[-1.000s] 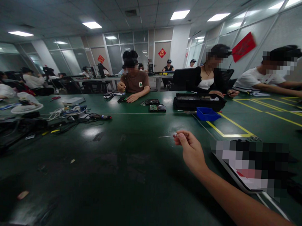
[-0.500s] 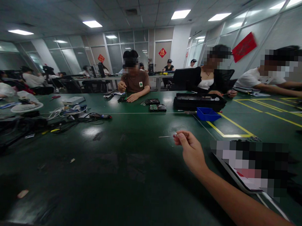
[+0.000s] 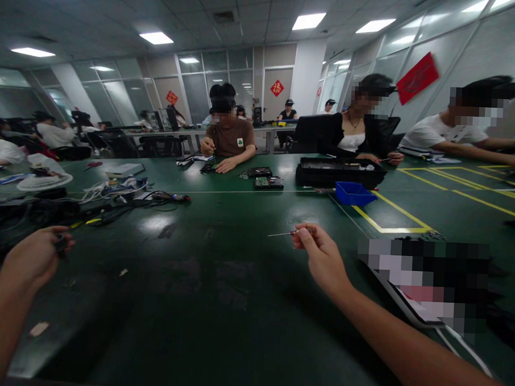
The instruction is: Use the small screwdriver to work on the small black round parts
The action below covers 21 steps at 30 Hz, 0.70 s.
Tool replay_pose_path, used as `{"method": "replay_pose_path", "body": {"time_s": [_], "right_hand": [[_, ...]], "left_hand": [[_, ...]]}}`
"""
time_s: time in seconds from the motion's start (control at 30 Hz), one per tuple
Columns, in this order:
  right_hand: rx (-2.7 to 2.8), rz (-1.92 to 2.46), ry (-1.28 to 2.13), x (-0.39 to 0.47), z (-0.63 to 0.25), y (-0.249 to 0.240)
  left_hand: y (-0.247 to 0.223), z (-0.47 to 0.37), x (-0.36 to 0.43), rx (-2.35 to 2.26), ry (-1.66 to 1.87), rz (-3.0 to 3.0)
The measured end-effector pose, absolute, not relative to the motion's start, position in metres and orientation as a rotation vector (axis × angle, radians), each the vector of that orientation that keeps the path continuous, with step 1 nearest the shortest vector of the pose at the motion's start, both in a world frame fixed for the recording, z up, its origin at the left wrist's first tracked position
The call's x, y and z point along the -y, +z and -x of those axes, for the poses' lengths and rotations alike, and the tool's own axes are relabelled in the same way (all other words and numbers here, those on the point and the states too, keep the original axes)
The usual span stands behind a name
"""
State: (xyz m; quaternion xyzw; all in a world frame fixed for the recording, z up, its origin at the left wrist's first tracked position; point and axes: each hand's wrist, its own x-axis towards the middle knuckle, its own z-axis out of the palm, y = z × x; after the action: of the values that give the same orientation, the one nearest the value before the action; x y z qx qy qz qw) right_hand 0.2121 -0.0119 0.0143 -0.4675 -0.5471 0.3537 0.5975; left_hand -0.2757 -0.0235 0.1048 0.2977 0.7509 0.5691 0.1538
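My right hand [image 3: 323, 254] is closed around the handle of a screwdriver [image 3: 281, 234], whose thin metal shaft points left above the green table [image 3: 150, 313]. On the left side, my left hand [image 3: 35, 256] is closed on a small dark object [image 3: 61, 243]. Its kind is too blurred and covered by the fingers to make out. Both hands are held above the tabletop, well apart from each other. Dark cables [image 3: 107, 214] lie just beyond my left hand.
A blue bin [image 3: 353, 194] stands by a long black tray [image 3: 339, 176] farther back. Hard drives [image 3: 269, 182] lie near a person in a brown shirt [image 3: 231, 136]. To the right is a partly blurred flat object [image 3: 407, 290]. A white basket [image 3: 44, 183] sits at the left.
My left hand has come into view from the left, holding a small dark object. My right hand has shifted very slightly left with the screwdriver.
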Motion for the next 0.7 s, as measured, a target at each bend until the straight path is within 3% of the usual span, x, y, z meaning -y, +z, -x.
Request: {"method": "replay_pose_path", "body": {"time_s": [0.43, 0.7], "right_hand": [[1.457, 1.176, 0.751, 0.023, -0.212, 0.026], [1.428, 1.155, 0.704, 0.025, -0.213, 0.028]], "left_hand": [[0.067, 0.066, -0.023, -1.243, 1.219, -1.38], [0.026, -0.008, -0.008, -1.15, 0.874, -1.73]]}}
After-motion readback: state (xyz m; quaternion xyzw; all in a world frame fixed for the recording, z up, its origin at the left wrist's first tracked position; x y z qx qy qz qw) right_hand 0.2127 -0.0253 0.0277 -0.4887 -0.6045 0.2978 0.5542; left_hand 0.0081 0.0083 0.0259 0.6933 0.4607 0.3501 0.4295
